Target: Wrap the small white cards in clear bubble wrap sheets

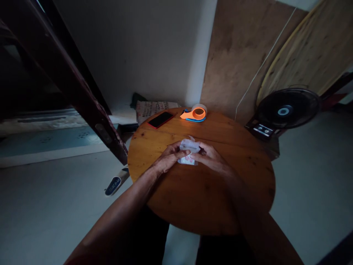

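Observation:
Between my two hands is a small whitish plastic packet (188, 161) with pink printing, held above the middle of the round wooden table (198, 198). My left hand (170, 157) grips its left side, the thumb lying across the front. On the right side, my right hand (210, 156) pinches it, thumb in front and fingers partly hidden behind. The packet's upper edge looks crumpled and spread, and what it contains cannot be made out. Beyond the hands lies an orange and blue tape dispenser (190, 116) with a roll of tape.
A phone with a red edge (160, 120) lies at the table's far left. Behind the table is a printed sack (154, 107). A dark round fan (286, 110) stands at the right, near a board (228, 55) and a hanging cord. A dark door frame (79, 84) rises on the left.

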Demonstrator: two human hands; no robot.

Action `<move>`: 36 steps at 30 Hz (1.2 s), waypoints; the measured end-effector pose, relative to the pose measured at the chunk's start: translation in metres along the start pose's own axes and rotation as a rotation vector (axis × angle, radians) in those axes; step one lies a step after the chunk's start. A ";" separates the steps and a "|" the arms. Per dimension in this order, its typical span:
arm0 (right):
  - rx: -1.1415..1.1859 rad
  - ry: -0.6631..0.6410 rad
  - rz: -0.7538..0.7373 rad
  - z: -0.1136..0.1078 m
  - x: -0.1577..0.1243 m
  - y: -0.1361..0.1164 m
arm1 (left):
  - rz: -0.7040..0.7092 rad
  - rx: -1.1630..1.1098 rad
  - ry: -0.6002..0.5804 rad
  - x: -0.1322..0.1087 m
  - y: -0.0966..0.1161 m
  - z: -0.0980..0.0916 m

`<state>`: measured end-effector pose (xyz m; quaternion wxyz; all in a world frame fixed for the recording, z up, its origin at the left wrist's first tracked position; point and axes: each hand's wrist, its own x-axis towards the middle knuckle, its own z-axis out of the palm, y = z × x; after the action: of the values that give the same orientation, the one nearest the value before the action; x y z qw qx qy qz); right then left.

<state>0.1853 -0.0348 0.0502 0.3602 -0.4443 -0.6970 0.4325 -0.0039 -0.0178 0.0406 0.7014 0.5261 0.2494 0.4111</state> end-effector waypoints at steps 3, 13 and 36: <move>-0.139 0.044 -0.035 0.001 0.000 -0.001 | -0.002 0.022 0.043 0.000 0.000 0.000; -0.200 0.107 -0.105 0.003 -0.002 -0.002 | 0.023 0.143 0.142 0.001 -0.004 -0.004; -0.308 -0.002 0.039 0.001 0.001 0.000 | -0.029 0.452 0.029 0.001 -0.010 -0.010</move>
<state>0.1844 -0.0341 0.0504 0.2784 -0.5074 -0.7467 0.3278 -0.0084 -0.0126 0.0281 0.5678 0.6604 0.3527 0.3421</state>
